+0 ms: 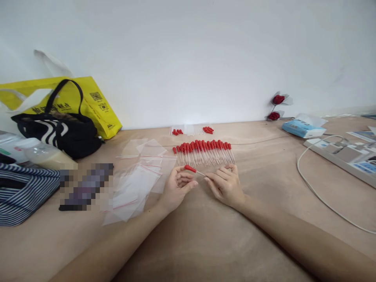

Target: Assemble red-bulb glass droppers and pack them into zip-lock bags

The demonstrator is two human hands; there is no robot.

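Note:
A dropper (200, 173) with a red rubber bulb and a clear thin tube is pinched at its tube end by my right hand (226, 182). Its bulb points left and up, close to the index fingertip of my left hand (178, 188); whether they touch I cannot tell. The left fingers are loosely curled, the thumb apart from them, with nothing gripped. Just beyond both hands lies a row of similar red-bulbed droppers (202, 150), side by side with bulbs toward the wall. Clear zip bags (138, 188) with red seal lines overlap beside my left hand.
By the wall lies a clear bag (192, 129) near small red bulbs (208, 129). Left stand a yellow bag (102, 105), a black pouch (64, 133), a bottle (48, 154) and a striped bag (26, 192). Right are a tissue pack (302, 127), a power strip (337, 158) and its cable (311, 186).

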